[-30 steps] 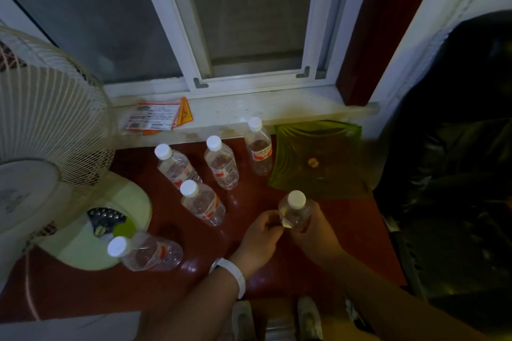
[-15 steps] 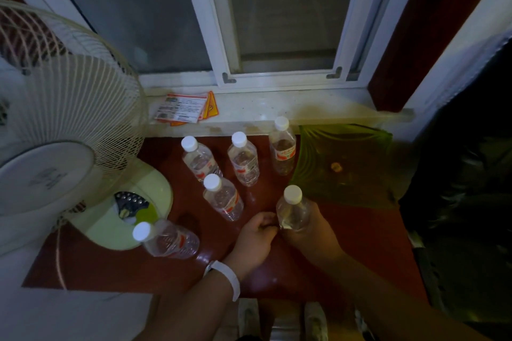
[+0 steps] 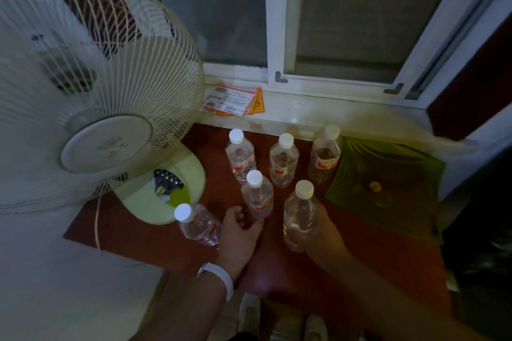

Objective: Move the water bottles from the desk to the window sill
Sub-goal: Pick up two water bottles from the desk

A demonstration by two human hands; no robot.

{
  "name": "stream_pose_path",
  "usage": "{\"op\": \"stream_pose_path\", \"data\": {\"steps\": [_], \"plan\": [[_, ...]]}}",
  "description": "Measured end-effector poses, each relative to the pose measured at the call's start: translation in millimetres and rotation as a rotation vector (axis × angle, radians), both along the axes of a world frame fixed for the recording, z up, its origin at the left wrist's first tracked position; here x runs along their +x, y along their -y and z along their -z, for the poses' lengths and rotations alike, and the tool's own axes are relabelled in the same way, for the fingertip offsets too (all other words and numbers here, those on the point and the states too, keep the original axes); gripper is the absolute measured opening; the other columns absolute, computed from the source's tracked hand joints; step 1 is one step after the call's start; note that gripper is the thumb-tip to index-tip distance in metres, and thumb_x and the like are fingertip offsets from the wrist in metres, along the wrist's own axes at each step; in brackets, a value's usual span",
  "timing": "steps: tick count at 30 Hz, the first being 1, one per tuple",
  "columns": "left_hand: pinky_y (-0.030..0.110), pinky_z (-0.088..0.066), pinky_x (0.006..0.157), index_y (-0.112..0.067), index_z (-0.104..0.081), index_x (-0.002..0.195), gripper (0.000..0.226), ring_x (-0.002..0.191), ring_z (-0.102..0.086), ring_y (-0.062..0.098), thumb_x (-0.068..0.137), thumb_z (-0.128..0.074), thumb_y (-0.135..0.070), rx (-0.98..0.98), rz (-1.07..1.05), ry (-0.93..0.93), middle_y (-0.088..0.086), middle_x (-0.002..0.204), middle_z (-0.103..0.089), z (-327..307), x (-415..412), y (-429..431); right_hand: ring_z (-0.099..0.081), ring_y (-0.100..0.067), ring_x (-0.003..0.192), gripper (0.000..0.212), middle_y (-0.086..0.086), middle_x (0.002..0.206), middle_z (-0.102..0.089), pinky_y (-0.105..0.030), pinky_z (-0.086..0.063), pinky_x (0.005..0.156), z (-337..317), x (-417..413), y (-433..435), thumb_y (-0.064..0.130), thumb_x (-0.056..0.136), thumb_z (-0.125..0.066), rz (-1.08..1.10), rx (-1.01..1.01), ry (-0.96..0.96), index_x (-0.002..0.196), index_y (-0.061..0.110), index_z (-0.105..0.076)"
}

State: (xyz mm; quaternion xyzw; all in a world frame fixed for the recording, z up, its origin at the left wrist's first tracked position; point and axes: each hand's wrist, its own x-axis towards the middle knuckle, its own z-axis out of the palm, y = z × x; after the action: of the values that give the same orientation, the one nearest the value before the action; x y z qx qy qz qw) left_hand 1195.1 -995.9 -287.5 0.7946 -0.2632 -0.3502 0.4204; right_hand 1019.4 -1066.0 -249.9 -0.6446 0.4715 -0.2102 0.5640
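Now our left hand (image 3: 238, 232) has let go, fingers loosely curled, empty; right hand (image 3: 321, 232) fingers alone wrap the bottle (image 3: 300, 210) short of the window sill (image 3: 318, 116); we lift next.

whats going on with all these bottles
A person is clearing water bottles off the red desk. The right hand grips one bottle; the left hand hovers, holding nothing, beside a second bottle. A row of three stands near the window sill, and a sixth bottle by the fan base. The sill holds only leaflets.
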Motion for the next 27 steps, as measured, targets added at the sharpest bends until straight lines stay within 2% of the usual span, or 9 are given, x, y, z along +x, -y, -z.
{"op": "stream_pose_path", "data": {"steps": [2,4,6,11,14,17,20,23,27], "plan": [[0.019,-0.045,0.086,-0.021,-0.048,0.117,0.059,0.097,-0.057,0.003,0.071,-0.084,-0.031,-0.044,0.024,0.02,-0.009,0.106,-0.058,-5,2,8,-0.061,-0.008,0.075,0.042,0.003,0.082,-0.062,-0.037,-0.057,0.077,-2,2,1,0.023,0.079,-0.074,-0.035,-0.016,-0.081,0.094,0.058,-0.055],[0.009,-0.044,0.079,-0.022,-0.051,0.113,0.056,0.094,-0.059,-0.005,0.07,-0.086,-0.026,-0.102,0.034,-0.015,-0.013,0.107,-0.06,-7,5,17,-0.061,-0.016,0.069,0.046,-0.001,0.077,-0.062,-0.042,-0.055,0.064,-3,4,3,0.009,0.081,-0.072,-0.015,-0.018,0.042,0.094,0.052,-0.057],[0.01,-0.049,0.076,-0.026,-0.056,0.107,0.049,0.093,-0.065,-0.004,0.069,-0.087,-0.02,-0.159,0.072,-0.057,-0.01,0.104,-0.067,-7,9,26,-0.062,-0.012,0.068,0.057,-0.003,0.077,-0.065,-0.031,-0.054,0.059,-7,5,4,-0.002,0.08,-0.071,0.037,-0.024,0.072,0.093,0.052,-0.058],[0.028,-0.057,0.082,-0.027,-0.062,0.105,0.045,0.093,-0.069,0.009,0.071,-0.086,-0.012,-0.208,0.133,-0.042,-0.003,0.099,-0.072,0,14,39,-0.069,-0.005,0.093,0.06,0.013,0.104,-0.068,-0.036,-0.059,0.081,1,5,3,0.02,0.076,-0.078,0.103,-0.022,0.017,0.114,0.056,-0.049],[0.046,-0.057,0.085,-0.023,-0.061,0.111,0.05,0.096,-0.07,0.016,0.068,-0.087,-0.024,-0.183,0.174,-0.051,0.0,0.103,-0.072,7,15,43,-0.069,-0.027,0.085,0.056,-0.003,0.097,-0.067,-0.045,-0.06,0.072,-8,6,4,0.013,0.077,-0.078,0.086,-0.012,0.032,0.119,0.04,-0.051],[0.03,-0.055,0.086,-0.038,-0.054,0.111,0.059,0.1,-0.066,0.005,0.066,-0.088,-0.02,-0.149,0.171,-0.056,-0.012,0.107,-0.069,6,14,43,-0.053,-0.05,0.077,0.053,-0.024,0.09,-0.057,-0.027,-0.05,0.051,-21,4,1,-0.01,0.081,-0.068,0.059,0.002,0.098,0.103,0.036,-0.054],[0.02,-0.051,0.084,-0.038,-0.05,0.117,0.065,0.101,-0.064,-0.001,0.067,-0.088,-0.019,-0.154,0.175,-0.051,-0.02,0.107,-0.066,7,15,43,-0.067,-0.034,0.072,0.056,-0.014,0.089,-0.065,-0.039,-0.057,0.062,-12,2,2,0.001,0.079,-0.073,0.094,0.021,0.011,0.106,0.046,-0.052],[0.032,-0.055,0.09,-0.036,-0.054,0.119,0.064,0.102,-0.065,0.004,0.065,-0.089,-0.027,-0.165,0.176,-0.074,-0.014,0.11,-0.069,5,18,44,-0.071,-0.018,0.086,0.058,0.002,0.098,-0.069,-0.053,-0.059,0.075,-6,-3,-2,0.024,0.073,-0.081,0.113,0.051,-0.059,0.119,0.037,-0.049],[0.04,-0.056,0.09,-0.039,-0.056,0.118,0.066,0.101,-0.067,0.006,0.061,-0.089,-0.036,-0.204,0.212,-0.083,-0.014,0.11,-0.07,-5,14,41,-0.067,-0.002,0.095,0.056,0.008,0.102,-0.068,-0.024,-0.054,0.079,-10,-7,-5,0.017,0.073,-0.082,0.144,0.016,-0.062,0.116,0.035,-0.05]]}}
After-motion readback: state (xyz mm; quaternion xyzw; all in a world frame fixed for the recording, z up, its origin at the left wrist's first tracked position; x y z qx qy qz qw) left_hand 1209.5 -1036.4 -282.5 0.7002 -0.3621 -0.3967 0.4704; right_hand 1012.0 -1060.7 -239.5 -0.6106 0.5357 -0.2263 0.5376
